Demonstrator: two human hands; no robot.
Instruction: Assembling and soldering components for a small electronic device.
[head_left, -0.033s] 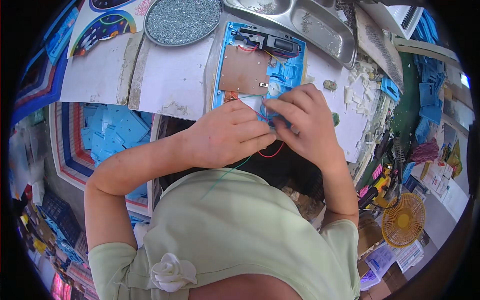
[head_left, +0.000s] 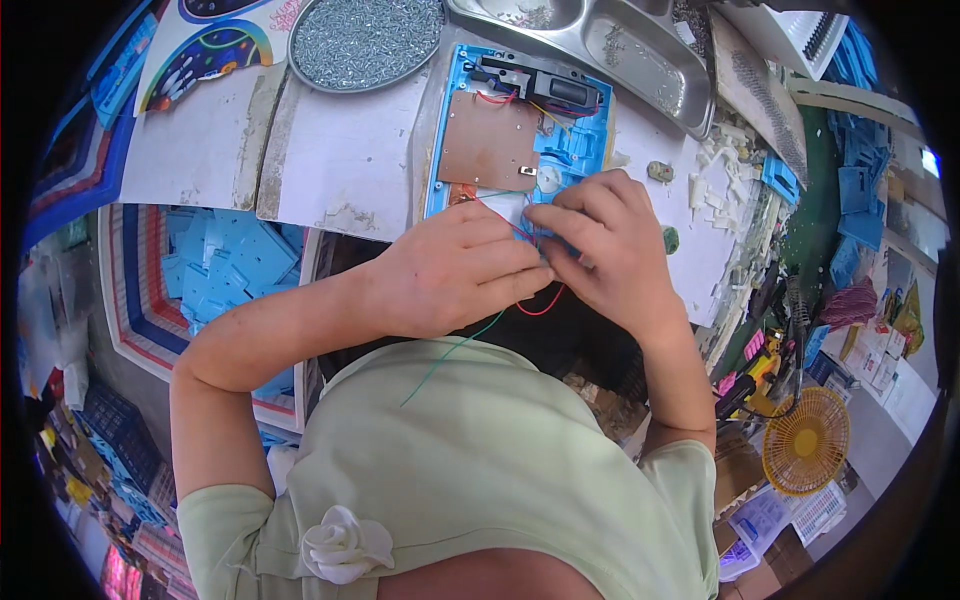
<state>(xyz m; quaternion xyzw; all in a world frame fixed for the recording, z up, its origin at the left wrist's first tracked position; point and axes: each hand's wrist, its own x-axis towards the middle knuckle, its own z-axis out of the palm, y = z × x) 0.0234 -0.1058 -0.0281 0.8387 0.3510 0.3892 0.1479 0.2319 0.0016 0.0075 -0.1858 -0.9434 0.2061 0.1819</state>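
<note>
A blue plastic housing lies at the table's near edge. It holds a brown circuit board and a black module across its far end. Over the housing's near end, my left hand is closed with its fingers bent around thin wires. My right hand pinches at the same wires, thumb and fingertips close together next to the left fingertips. A red wire loops below the hands, and a green wire trails down over my shirt. The exact grip points are partly hidden by the fingers.
A round metal tray of screws sits at the far left, beside a steel compartment tray. White plastic scraps lie along the right edge. A striped bin with blue plastic parts stands to the left, and a yellow basket at lower right.
My right fingertips have shifted slightly and drawn closer together around the wires. My left hand and the housing stay in place.
</note>
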